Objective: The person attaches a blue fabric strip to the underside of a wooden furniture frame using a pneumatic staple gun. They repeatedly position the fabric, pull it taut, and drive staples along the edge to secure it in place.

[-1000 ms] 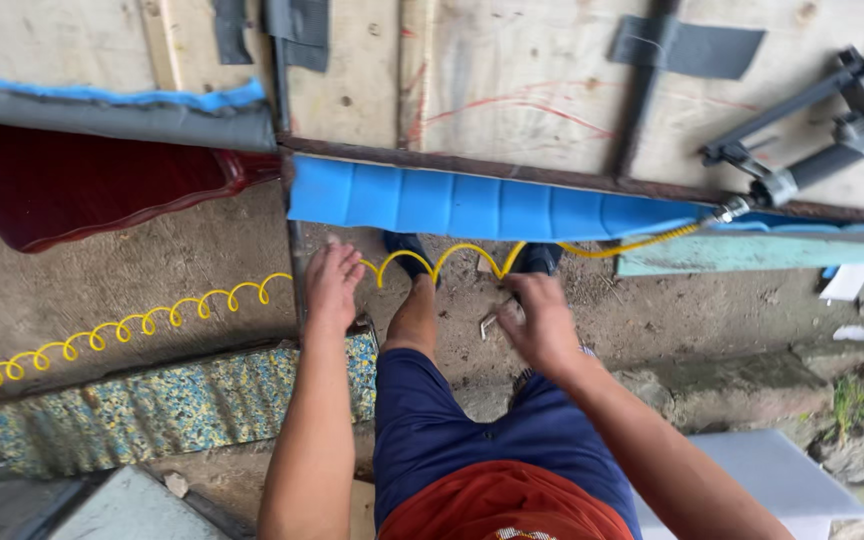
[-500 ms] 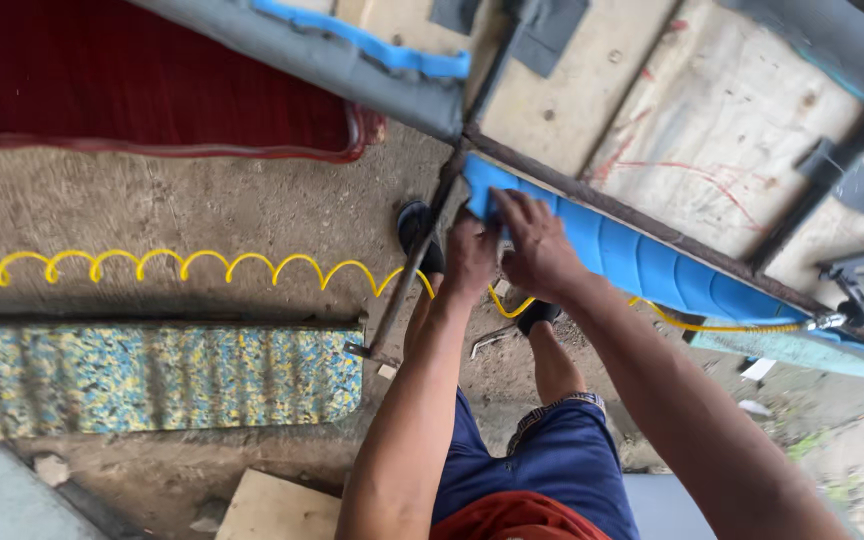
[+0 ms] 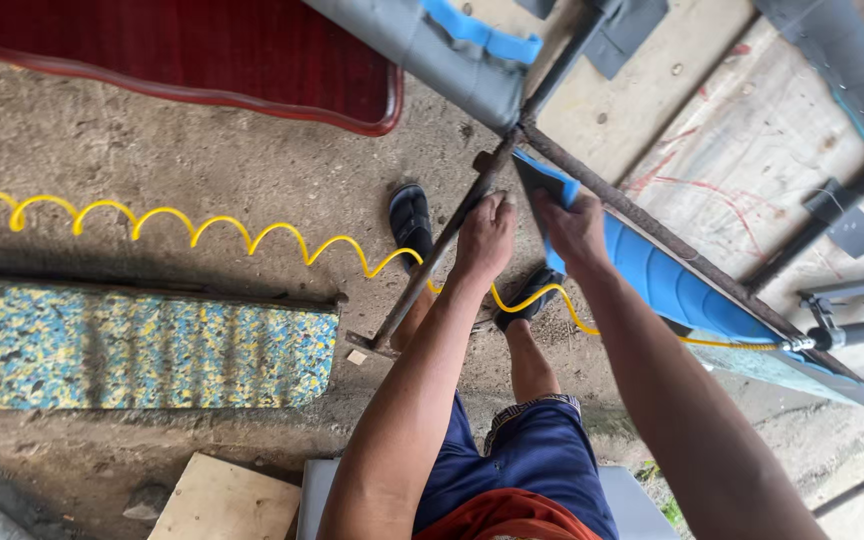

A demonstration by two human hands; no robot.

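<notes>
Left hand: your left hand [image 3: 485,238] is closed over the rusty metal frame bar [image 3: 439,255], fingers curled around it near the frame corner [image 3: 518,130].
Right hand: your right hand [image 3: 574,228] pinches the end of the blue fabric strip [image 3: 652,275], fingers shut on its edge just beside the left hand — the two hands are near each other but apart.
Blue fabric strip: it runs from your right hand down and to the right along a second rusty bar [image 3: 672,240], lying against that bar for its whole visible length.
Frame: the two bars meet at the corner above your hands; the bar under your left hand slopes down to the concrete floor [image 3: 202,150], ending near the foam.
Air hose: a yellow coiled hose [image 3: 192,228] crosses the floor from the left edge, passes under your forearms and reaches a grey pneumatic tool [image 3: 857,330] at the right.
Feet: black sandals [image 3: 411,222] stand on the floor directly below your hands.
Surroundings: a speckled blue-and-yellow foam pad [image 3: 142,345] lies at the left; a dark red cushion [image 3: 182,50] lies at the top; grey upholstery with blue trim [image 3: 452,45] lies above the frame corner — a plywood panel [image 3: 752,130] lies behind the frame at the right.
</notes>
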